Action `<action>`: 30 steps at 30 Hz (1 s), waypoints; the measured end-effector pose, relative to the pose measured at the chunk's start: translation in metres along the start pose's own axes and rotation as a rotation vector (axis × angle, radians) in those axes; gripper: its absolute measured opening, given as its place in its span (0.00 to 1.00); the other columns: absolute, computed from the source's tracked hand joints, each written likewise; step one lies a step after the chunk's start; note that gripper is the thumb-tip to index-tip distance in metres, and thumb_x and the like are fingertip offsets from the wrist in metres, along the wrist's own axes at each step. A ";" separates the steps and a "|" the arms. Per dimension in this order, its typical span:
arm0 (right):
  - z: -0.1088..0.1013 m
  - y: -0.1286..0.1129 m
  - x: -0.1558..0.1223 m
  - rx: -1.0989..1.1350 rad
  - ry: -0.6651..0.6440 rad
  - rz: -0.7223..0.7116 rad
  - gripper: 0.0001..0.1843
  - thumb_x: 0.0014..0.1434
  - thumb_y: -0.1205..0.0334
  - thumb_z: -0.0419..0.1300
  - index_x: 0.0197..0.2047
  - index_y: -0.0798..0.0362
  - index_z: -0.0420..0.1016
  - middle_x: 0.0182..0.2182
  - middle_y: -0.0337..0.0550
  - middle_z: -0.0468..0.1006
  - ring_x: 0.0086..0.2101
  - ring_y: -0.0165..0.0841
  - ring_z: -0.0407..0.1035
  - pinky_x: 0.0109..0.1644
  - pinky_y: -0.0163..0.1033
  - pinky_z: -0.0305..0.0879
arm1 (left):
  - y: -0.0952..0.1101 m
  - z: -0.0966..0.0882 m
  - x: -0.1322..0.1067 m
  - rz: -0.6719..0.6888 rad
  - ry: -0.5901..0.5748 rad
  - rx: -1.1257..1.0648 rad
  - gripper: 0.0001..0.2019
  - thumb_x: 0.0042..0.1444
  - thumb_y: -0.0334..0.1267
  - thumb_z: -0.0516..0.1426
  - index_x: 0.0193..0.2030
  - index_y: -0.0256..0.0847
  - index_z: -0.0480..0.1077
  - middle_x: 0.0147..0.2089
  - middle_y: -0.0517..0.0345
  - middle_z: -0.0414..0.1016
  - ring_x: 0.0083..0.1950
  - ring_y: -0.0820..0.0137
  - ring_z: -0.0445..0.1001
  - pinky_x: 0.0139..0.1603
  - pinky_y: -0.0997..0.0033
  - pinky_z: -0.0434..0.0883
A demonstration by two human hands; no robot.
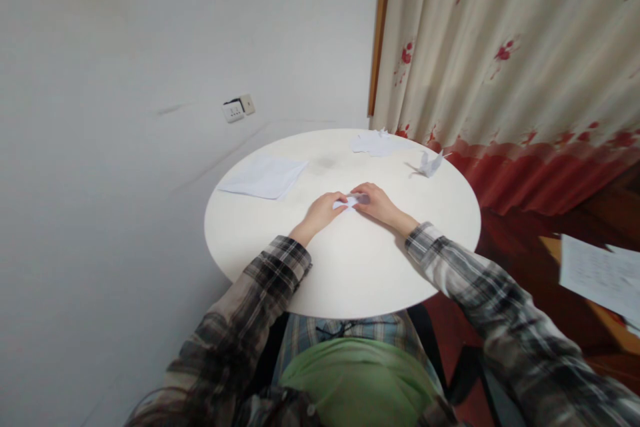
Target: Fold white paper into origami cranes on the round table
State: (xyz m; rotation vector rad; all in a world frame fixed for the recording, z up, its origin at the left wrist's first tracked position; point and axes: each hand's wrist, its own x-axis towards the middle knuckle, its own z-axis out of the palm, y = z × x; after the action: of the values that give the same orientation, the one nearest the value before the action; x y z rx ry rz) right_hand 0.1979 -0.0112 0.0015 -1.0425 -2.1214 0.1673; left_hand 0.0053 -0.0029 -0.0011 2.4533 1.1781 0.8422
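A small piece of folded white paper is held between both hands, low over the middle of the round white table. My left hand pinches its left end, thumb nearer me and fingers curled behind. From the other side my right hand grips the right end, with its thumb and fingers closed around it. The fingers hide part of the paper, so its full shape cannot be made out. A folded paper crane stands on the table beyond my right hand.
White paper sheets lie at the table's left. More paper pieces rest near the far edge. A wall with a socket borders the left, and a floral curtain hangs behind. Written pages lie on a wooden surface at right.
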 end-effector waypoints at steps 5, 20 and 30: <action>0.003 0.004 -0.001 0.015 -0.050 -0.001 0.13 0.49 0.69 0.62 0.41 0.56 0.74 0.38 0.47 0.76 0.38 0.35 0.68 0.46 0.41 0.62 | -0.002 0.002 -0.001 0.036 0.037 -0.008 0.07 0.53 0.33 0.57 0.40 0.40 0.70 0.43 0.56 0.75 0.46 0.67 0.72 0.51 0.65 0.66; 0.001 0.001 0.001 0.040 -0.070 -0.028 0.10 0.49 0.70 0.62 0.38 0.54 0.77 0.37 0.45 0.77 0.39 0.35 0.68 0.47 0.42 0.61 | -0.001 0.001 0.000 0.145 0.093 0.024 0.05 0.51 0.32 0.59 0.36 0.39 0.72 0.41 0.56 0.75 0.45 0.68 0.70 0.50 0.65 0.65; -0.002 -0.002 0.001 0.076 -0.061 -0.026 0.12 0.48 0.72 0.62 0.38 0.54 0.76 0.37 0.45 0.74 0.39 0.34 0.67 0.46 0.41 0.61 | -0.001 0.000 0.000 0.134 0.090 0.056 0.02 0.51 0.32 0.58 0.32 0.40 0.73 0.39 0.56 0.70 0.44 0.68 0.66 0.49 0.65 0.65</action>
State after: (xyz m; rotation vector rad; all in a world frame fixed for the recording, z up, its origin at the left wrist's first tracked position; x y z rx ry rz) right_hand 0.1976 -0.0121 0.0038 -0.9764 -2.1648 0.2678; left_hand 0.0047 -0.0021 -0.0014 2.5884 1.0910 0.9788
